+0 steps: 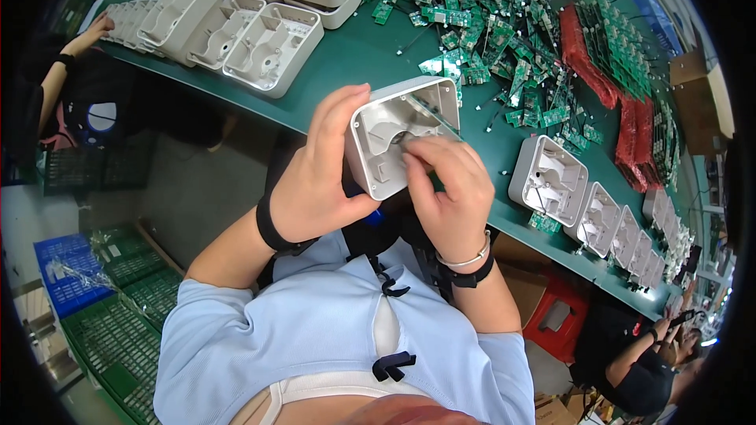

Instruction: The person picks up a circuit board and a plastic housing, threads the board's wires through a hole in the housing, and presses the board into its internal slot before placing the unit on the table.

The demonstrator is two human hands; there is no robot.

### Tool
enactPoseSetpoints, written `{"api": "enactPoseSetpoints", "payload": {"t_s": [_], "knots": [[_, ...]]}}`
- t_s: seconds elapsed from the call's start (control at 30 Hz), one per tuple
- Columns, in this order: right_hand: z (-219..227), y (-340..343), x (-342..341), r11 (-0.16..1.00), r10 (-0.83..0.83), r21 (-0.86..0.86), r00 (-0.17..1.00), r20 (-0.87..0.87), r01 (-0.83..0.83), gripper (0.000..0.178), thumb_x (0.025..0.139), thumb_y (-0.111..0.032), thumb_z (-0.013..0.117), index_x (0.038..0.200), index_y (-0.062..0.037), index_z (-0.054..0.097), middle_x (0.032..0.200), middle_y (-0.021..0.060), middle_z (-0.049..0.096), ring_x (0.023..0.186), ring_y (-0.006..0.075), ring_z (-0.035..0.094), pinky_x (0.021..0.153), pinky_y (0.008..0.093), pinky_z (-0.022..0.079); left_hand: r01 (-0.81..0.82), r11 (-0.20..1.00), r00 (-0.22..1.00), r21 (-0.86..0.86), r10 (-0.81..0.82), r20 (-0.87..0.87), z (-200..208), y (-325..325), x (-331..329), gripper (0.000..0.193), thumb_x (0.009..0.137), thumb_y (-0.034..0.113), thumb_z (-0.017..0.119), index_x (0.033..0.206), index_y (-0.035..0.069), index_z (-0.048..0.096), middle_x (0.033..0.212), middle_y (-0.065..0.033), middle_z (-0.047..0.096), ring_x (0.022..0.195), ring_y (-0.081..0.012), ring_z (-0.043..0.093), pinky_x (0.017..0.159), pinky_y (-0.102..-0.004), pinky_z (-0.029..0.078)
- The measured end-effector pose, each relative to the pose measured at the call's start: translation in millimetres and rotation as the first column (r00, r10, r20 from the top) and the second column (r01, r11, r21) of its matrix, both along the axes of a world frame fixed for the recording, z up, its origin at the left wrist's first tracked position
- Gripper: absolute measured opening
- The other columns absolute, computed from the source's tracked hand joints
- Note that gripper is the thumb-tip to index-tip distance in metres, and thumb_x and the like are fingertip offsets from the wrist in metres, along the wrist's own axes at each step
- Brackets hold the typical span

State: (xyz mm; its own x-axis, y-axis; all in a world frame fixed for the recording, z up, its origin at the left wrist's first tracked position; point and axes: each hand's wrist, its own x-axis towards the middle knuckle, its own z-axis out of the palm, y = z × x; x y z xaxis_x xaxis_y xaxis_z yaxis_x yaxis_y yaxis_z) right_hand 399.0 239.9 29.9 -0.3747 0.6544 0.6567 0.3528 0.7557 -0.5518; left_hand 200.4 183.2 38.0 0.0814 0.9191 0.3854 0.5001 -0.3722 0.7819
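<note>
My left hand (321, 165) grips a light grey plastic housing (379, 179) by its left side, fingers at the top edge and thumb along the bottom. The housing is tilted with its open side facing up toward me, and moulded walls and screw posts show inside. Over its right part reaches my right hand (453, 181), thumb and fingertips pinched together inside the cavity. What they hold there is small, dark and largely hidden. Along the upper right inside, just above those fingers, lies a thin greenish board (431, 116), partly covered by the hand.
A pile of green circuit boards (496, 39) with cables covers the far table (346, 71). Housings (274, 49) stand stacked at back left; more housings (550, 181) line the right edge. Red-wrapped boards (587, 55) stand at right. Co-workers sit at far left and lower right; crates (118, 338) stand lower left.
</note>
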Motion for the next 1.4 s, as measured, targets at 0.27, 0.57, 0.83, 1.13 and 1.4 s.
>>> {"api": "enactPoseSetpoints", "payload": {"t_s": [0.27, 0.57, 0.83, 1.13, 1.4], "knots": [[22.9, 10.2, 6.2, 0.958, -0.288, 0.028, 0.953, 0.094, 0.287, 0.016, 0.091, -0.001, 0.078, 0.106, -0.0023, 0.074, 0.096, 0.0125, 0.072, 0.076, 0.033, 0.065, 0.075, 0.0396, 0.053, 0.031, 0.999, 0.999, -0.013, -0.032, -0.036, -1.0, 6.3, -9.4, 0.109, 0.068, 0.001, 0.085, 0.161, 0.007, 0.029, 0.161, -0.0241, 0.038, 0.141, -0.0449, 0.051, 0.11, -0.0431, 0.051], [19.9, 10.9, 8.3, 0.976, -0.217, 0.017, 0.962, 0.165, 0.217, 0.015, 0.091, -0.004, 0.078, 0.104, -0.0015, 0.071, 0.101, 0.0123, 0.071, 0.084, 0.0316, 0.067, 0.074, 0.0393, 0.054, 0.022, 0.997, 1.0, -0.073, -0.022, 0.001, 2.8, 5.7, -11.2, 0.11, 0.068, 0.005, 0.089, 0.161, 0.006, 0.03, 0.16, -0.0237, 0.039, 0.139, -0.0441, 0.054, 0.109, -0.0422, 0.052], [26.6, 11.7, 15.7, 0.937, -0.069, -0.344, 0.997, -0.026, 0.056, 0.022, 0.088, 0.001, 0.078, 0.109, -0.0005, 0.071, 0.098, 0.0097, 0.068, 0.085, 0.0229, 0.068, 0.074, 0.0327, 0.053, -0.006, 0.984, 0.999, -0.18, 0.012, 0.031, 5.4, 6.9, -15.8, 0.109, 0.069, 0.01, 0.092, 0.16, 0.004, 0.031, 0.158, -0.0233, 0.042, 0.137, -0.0426, 0.056, 0.109, -0.0424, 0.052], [24.4, 2.4, 32.3, 0.839, 0.294, -0.459, 0.953, -0.07, -0.293, 0.026, 0.08, 0.005, 0.078, 0.105, -0.0045, 0.077, 0.096, 0.0074, 0.066, 0.091, 0.0216, 0.065, 0.078, 0.0313, 0.052, 0.019, 0.996, 0.999, -0.084, -0.016, 0.035, -11.9, 7.6, -10.7, 0.109, 0.07, 0.011, 0.092, 0.159, 0.003, 0.03, 0.151, -0.0238, 0.045, 0.14, -0.0417, 0.052, 0.117, -0.0446, 0.043], [19.0, -2.1, 34.1, 0.911, 0.331, -0.273, 0.943, 0.042, -0.308, 0.022, 0.076, -0.001, 0.084, 0.096, -0.007, 0.078, 0.096, 0.007, 0.066, 0.093, 0.0275, 0.064, 0.082, 0.0355, 0.05, 0.037, 0.988, 0.98, -0.153, -0.005, 0.2, -14.1, 8.7, -8.3, 0.109, 0.071, 0.008, 0.091, 0.16, 0.005, 0.028, 0.149, -0.0194, 0.047, 0.133, -0.032, 0.059, 0.106, -0.0401, 0.052]]}}
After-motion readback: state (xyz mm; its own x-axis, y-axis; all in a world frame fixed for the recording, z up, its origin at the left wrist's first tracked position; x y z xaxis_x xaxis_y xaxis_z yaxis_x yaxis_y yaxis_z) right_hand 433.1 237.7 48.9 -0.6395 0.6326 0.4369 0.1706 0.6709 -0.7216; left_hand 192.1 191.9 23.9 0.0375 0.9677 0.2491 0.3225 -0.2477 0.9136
